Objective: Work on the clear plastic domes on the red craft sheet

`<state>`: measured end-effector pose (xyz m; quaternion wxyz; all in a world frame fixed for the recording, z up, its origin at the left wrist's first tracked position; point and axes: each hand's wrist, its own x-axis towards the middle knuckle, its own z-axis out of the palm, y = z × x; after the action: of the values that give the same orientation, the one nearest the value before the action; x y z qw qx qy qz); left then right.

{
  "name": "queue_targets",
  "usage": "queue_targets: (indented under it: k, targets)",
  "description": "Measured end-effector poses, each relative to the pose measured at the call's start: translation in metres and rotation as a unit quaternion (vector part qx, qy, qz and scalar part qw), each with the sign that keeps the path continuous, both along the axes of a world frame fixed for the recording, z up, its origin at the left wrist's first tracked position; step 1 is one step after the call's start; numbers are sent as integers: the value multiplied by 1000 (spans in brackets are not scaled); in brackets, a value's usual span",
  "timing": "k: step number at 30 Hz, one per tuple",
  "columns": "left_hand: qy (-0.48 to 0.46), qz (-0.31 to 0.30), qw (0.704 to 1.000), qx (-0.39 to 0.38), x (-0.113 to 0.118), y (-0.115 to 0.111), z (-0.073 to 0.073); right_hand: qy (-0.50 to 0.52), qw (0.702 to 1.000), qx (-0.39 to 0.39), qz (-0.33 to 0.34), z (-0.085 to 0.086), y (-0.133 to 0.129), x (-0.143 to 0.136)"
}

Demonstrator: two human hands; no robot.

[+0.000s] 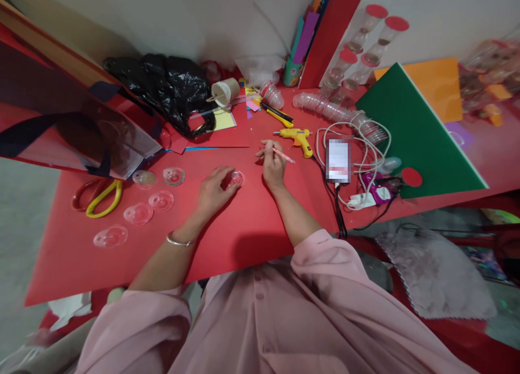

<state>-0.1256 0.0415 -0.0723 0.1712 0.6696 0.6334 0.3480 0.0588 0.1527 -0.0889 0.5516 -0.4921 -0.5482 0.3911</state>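
My left hand (217, 188), with a bracelet at the wrist, rests on the red table (227, 238). Its thumb and fingers grip the edge of a small clear plastic lid (237, 178) lying on the surface. My right hand (271, 165) is raised a little to the right, its fingers closed round a slim pinkish pen (283, 155) that points to the right. Left of my left hand lie several similar clear domed lids (138, 213). One, a cloudier lid (144, 179), sits near the bag.
Scissors (106, 199) with yellow and red handles lie at the left. A yellow glue gun (298, 139), a cutter knife (278, 115) and a phone (338, 161) with looped cables are to the right. Behind are a black plastic bag (170, 86) and stacked clear cups (325, 108).
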Motion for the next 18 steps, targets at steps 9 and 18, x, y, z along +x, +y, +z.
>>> queue_targets:
  k: [9,18]
  targets:
    - [-11,6,1000,-7,0,0,0,2,1000,-1,11,3,-1,0]
    - [-23,18,999,12,-1,-1,-4,-22,1000,8,3,-2,0,2]
